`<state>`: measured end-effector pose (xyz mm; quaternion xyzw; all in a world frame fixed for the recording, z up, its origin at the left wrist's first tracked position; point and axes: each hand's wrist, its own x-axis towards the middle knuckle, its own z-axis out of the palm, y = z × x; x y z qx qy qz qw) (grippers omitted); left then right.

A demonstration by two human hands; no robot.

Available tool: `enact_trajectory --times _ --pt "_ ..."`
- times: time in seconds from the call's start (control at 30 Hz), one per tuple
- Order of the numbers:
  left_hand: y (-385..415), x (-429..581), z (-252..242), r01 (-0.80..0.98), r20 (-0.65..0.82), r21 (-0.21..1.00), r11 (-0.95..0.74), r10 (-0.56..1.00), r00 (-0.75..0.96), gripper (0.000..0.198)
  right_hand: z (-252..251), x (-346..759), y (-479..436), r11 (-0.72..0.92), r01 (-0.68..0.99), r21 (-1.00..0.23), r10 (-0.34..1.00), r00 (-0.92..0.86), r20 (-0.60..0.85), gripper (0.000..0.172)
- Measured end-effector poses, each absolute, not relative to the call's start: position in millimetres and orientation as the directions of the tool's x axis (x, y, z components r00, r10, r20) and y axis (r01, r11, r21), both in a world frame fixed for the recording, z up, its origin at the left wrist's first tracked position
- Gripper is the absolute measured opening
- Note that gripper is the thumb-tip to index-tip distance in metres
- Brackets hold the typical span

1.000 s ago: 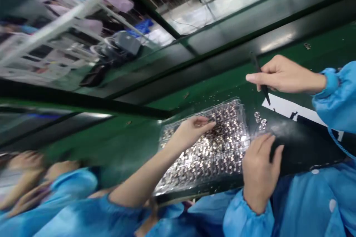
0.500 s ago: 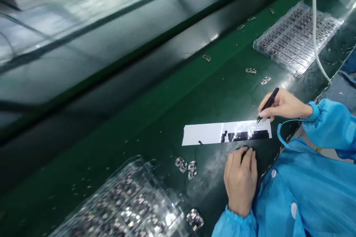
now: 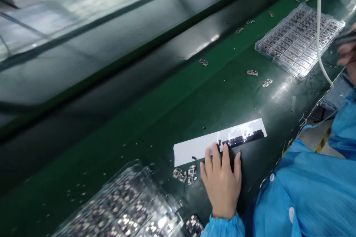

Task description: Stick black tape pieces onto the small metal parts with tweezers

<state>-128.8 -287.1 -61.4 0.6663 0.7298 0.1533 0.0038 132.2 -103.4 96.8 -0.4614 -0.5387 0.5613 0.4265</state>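
My left hand (image 3: 222, 181) lies palm down with its fingers spread. Its fingertips rest on the lower edge of a white paper strip (image 3: 191, 148) that carries a row of small black stickers (image 3: 244, 139). At the right edge of the view is my right hand (image 3: 347, 57), blurred and partly cut off, raised beyond the bench edge. It grips the dark tweezers (image 3: 345, 39), whose tips I cannot make out. Two small circuit boards (image 3: 191, 174) lie by the strip's left end, left of my left hand. Another board (image 3: 194, 226) sits nearer my left sleeve.
A clear tray full of circuit boards (image 3: 130, 207) stands at the lower left. A second clear tray (image 3: 300, 40) holds rows of boards at the upper right, crossed by a white cable (image 3: 318, 14). Loose boards (image 3: 252, 73) lie along the green bench (image 3: 172, 107).
My right hand has left the strip with the tweezers, going up and right. My left hand has moved left onto the strip, fingers spreading; the strip has turned and shifted left.
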Motion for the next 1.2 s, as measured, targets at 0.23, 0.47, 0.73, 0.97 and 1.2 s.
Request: enact_trajectory --times 0.23,0.47,0.73,0.97,1.2 --pt "-262.6 -83.8 -58.4 0.934 0.27 0.261 -0.245 0.947 0.173 0.02 -12.4 79.3 -121.8 -0.226 0.104 -0.969 0.792 -0.559 -0.245 0.029" --pt "-250.8 -75.8 -60.0 0.96 0.19 0.152 -0.234 0.96 0.204 0.027 -55.5 76.0 -119.3 -0.318 0.134 -0.939 0.719 -0.611 -0.331 0.036" --pt "-246.9 -77.8 -55.1 0.957 0.14 0.168 -0.238 0.966 0.216 0.028 -56.4 72.5 -117.0 -0.295 0.137 -0.945 0.705 -0.637 -0.313 0.031" --pt "-247.4 -79.2 -55.7 0.952 0.138 0.18 -0.246 0.965 0.224 0.029 -53.9 70.5 -115.9 -0.342 0.12 -0.932 0.693 -0.637 -0.337 0.027" --pt "-246.8 -79.9 -57.8 0.948 0.154 0.196 -0.25 0.963 0.222 0.029 -55.3 67.5 -118.4 -0.367 0.099 -0.925 0.712 -0.61 -0.347 0.028"
